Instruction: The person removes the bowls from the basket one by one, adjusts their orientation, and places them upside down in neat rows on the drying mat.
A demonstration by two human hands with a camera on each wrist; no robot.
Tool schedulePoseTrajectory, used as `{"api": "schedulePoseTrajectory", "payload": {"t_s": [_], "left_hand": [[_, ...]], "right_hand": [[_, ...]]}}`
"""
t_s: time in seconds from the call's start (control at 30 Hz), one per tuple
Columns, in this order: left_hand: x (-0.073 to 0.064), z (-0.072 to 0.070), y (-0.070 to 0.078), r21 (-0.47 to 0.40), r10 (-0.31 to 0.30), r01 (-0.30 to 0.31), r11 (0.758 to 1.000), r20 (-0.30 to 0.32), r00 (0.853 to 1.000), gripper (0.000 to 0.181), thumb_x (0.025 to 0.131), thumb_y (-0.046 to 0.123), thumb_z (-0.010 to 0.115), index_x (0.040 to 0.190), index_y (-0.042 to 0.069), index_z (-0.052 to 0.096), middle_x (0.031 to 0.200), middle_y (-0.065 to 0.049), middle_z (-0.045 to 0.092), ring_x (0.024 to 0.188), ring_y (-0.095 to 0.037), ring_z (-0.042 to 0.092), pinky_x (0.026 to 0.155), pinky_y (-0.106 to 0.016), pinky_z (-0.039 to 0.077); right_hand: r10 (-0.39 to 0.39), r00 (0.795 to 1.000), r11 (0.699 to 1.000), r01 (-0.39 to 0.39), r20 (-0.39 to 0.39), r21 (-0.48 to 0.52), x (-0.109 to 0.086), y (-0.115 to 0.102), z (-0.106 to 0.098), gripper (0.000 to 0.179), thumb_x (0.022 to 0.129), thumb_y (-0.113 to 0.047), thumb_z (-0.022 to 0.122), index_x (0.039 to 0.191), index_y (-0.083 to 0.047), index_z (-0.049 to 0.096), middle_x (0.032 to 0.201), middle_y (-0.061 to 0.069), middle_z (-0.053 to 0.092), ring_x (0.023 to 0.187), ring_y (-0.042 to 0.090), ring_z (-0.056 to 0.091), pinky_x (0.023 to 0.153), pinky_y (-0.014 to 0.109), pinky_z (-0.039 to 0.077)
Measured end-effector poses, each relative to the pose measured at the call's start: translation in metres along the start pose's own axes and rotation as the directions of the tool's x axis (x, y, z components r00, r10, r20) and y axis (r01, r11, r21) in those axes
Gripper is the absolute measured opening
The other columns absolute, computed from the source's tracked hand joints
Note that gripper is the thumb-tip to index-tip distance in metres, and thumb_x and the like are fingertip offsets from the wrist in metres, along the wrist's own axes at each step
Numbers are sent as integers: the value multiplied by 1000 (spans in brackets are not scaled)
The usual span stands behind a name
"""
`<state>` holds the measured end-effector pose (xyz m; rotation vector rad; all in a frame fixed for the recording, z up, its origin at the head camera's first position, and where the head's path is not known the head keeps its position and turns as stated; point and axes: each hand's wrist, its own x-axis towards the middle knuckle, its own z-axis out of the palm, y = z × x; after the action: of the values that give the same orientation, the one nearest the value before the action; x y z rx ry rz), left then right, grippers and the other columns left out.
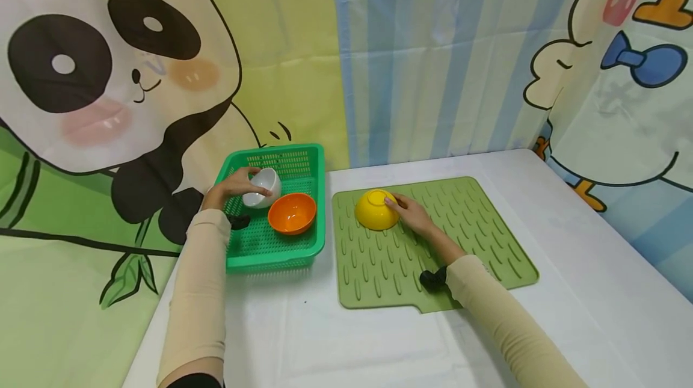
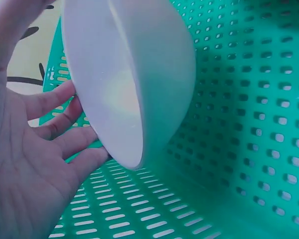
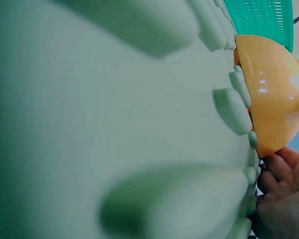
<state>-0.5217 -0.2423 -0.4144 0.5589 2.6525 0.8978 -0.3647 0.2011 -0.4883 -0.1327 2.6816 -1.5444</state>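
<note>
Inside a green plastic basket (image 1: 310, 252), my left hand (image 1: 237, 185) holds a white bowl (image 1: 266, 181) by its rim. The left wrist view shows that bowl (image 2: 164, 74) tipped on its side, fingertips along the lower rim and the thumb higher up. An orange bowl (image 1: 292, 215) sits upright in the basket, just in front of the white one. Over on the green drying mat (image 1: 379, 283), a yellow bowl (image 1: 373, 215) is upside down. My right hand (image 1: 414, 218) grips it from the right, thumb by its base ring and fingers down at the rim.
The ridged mat lies right of the basket on a white-covered table (image 1: 325, 346). Behind stands a printed curtain (image 1: 411, 57) with a panda and blue stripes. Dark wrist devices (image 1: 433, 280) show at both cuffs.
</note>
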Motion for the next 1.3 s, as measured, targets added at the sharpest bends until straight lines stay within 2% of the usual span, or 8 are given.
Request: {"api": "schedulePoseTrajectory", "payload": {"t_s": [0.2,0.43,0.63,0.77,0.87,1.0,1.17,1.3], "left_hand": [[0,0,10,18,54,-53,998,-119,991,87,74,39,75,133,-10,35,125,-27,43,101,-37,46,81,-47,45],[-5,-4,26,-4,85,-91,996,-308,948,88,68,38,80,130,-7,36,122,-25,39,100,-38,44,79,-49,44],[-15,-5,50,-26,95,-112,993,-359,929,98,63,47,81,134,1,31,129,-20,34,109,-36,42,83,-52,42],[-26,-1,80,-77,164,-206,976,-370,915,97,63,41,83,135,3,30,133,-17,32,117,-36,40,86,-53,43],[-38,5,106,-186,239,-325,927,-374,896,93,65,26,84,135,3,27,136,-16,29,121,-37,38,92,-52,41],[-57,18,139,-329,350,-479,814,-380,856,92,65,9,83,134,3,22,138,-16,25,125,-37,34,99,-50,35],[-80,38,169,-365,493,-619,696,-385,781,98,61,5,84,133,2,18,138,-18,25,129,-36,30,102,-49,30],[-97,55,186,-381,604,-712,590,-378,702,105,59,18,88,134,0,16,138,-19,25,128,-39,29,104,-48,28]], "right_hand": [[-9,1000,1000,9,-7,4,-1,0,1,72,91,-55,44,143,-7,32,142,15,36,128,33,35,101,49,32],[-14,1000,1000,14,7,9,-1,0,4,71,92,-54,44,143,-6,32,142,15,37,128,32,36,101,48,32],[-15,1000,1000,15,13,14,-2,-1,4,70,92,-53,44,143,-7,32,142,15,36,128,33,35,101,49,32],[-12,1000,1000,12,17,-2,-1,-2,0,70,93,-52,44,143,-6,32,143,16,36,129,33,35,102,49,31],[-17,1000,1000,18,13,-22,-1,-4,-3,69,93,-51,44,143,-4,31,143,17,35,129,34,34,102,50,31],[-28,1000,999,28,11,-27,-1,-6,-5,69,94,-50,43,143,-3,31,142,18,35,128,35,34,101,50,31],[-43,999,999,44,17,-26,-1,-6,-3,68,95,-49,43,143,-3,31,142,19,36,128,36,35,101,50,31],[-47,999,998,47,18,-37,-1,-4,0,68,95,-49,42,143,-3,32,142,19,36,127,36,36,101,50,32]]}}
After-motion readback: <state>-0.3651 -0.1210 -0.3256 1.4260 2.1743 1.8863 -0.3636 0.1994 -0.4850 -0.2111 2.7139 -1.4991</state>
